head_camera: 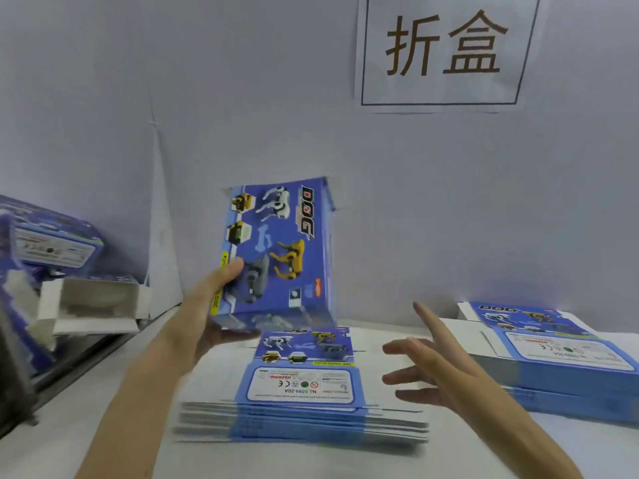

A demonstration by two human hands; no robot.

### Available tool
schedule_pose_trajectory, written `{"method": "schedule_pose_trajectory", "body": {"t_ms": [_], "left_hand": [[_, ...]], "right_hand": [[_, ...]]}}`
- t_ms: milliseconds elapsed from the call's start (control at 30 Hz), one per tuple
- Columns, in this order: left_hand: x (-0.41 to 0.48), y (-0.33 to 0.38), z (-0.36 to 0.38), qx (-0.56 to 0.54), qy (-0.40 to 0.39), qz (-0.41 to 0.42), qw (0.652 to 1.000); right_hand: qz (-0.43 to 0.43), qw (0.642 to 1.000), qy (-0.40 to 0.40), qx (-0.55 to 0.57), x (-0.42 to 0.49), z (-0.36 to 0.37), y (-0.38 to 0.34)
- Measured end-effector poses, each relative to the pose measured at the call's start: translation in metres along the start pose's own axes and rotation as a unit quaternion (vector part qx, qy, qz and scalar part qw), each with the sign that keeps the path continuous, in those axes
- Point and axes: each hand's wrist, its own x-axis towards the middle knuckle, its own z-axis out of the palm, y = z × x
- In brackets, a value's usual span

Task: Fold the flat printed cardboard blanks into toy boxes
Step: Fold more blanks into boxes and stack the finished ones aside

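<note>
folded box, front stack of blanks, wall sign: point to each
folded box (281,247), head view, printed front face
front stack of blanks (304,383), head view, white label of top blank
wall sign (411,46), head view, left character

You face a plain, pale lavender-grey wall (345,133) that fills most of your view. At your upper right a white paper sign (446,50) hangs on it, with a thin dark border and two large brown Chinese characters. To your left a vertical seam (155,140) runs down the wall. Below, the white surface (466,458) meets the wall under soft, even light.
</note>
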Motion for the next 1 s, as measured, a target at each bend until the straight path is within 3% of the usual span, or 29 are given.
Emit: {"method": "schedule_pose_trajectory", "body": {"t_ms": [67, 133, 200, 267, 400, 467, 567, 600, 633, 700, 767, 800, 900, 1000], "left_hand": [[0.017, 0.029, -0.024, -0.035, 0.090, 0.013, 0.995], [0.038, 0.063, -0.050, -0.143, 0.167, 0.063, 0.973], [0.057, 0.094, -0.072, -0.270, 0.200, 0.166, 0.927], [0.069, 0.106, -0.085, -0.295, 0.202, 0.243, 0.902], [0.075, 0.069, -0.080, -0.157, 0.270, 0.260, 0.914], [0.073, 0.040, -0.061, -0.037, 0.251, 0.235, 0.938], [0.064, -0.009, -0.020, 0.175, 0.078, 0.153, 0.969], [0.058, -0.029, -0.005, 0.265, -0.005, 0.104, 0.959], [0.053, -0.051, 0.008, 0.369, -0.094, 0.057, 0.923], [0.045, -0.092, 0.026, 0.559, -0.238, -0.021, 0.794], [0.037, -0.113, 0.040, 0.659, -0.297, -0.056, 0.689], [0.033, -0.118, 0.045, 0.677, -0.299, -0.064, 0.669], [0.027, -0.127, 0.057, 0.688, -0.282, -0.078, 0.664], [0.021, -0.126, 0.063, 0.715, -0.281, -0.082, 0.635]], "right_hand": [[-0.002, 1.000, 0.002, -0.007, 0.000, 0.000, 0.001], [-0.005, 1.000, 0.015, 0.000, 0.002, 0.000, 0.002], [-0.007, 0.999, 0.032, 0.021, 0.005, -0.001, 0.003], [0.005, 0.999, 0.042, 0.026, 0.009, -0.002, 0.005], [0.046, 0.997, 0.065, 0.010, 0.014, 0.002, 0.010], [0.063, 0.996, 0.057, -0.007, 0.014, 0.005, 0.012], [0.071, 0.995, 0.040, -0.052, 0.008, 0.010, 0.012], [0.068, 0.994, 0.033, -0.073, 0.004, 0.013, 0.013], [0.066, 0.993, 0.025, -0.092, 0.002, 0.016, 0.014], [0.068, 0.990, 0.008, -0.127, 0.000, 0.020, 0.016], [0.078, 0.983, -0.007, -0.167, 0.005, 0.021, 0.021], [0.081, 0.978, -0.015, -0.193, 0.007, 0.021, 0.023], [0.092, 0.958, -0.025, -0.270, 0.009, 0.017, 0.030], [0.088, 0.943, -0.008, -0.320, 0.008, 0.013, 0.036]]}}
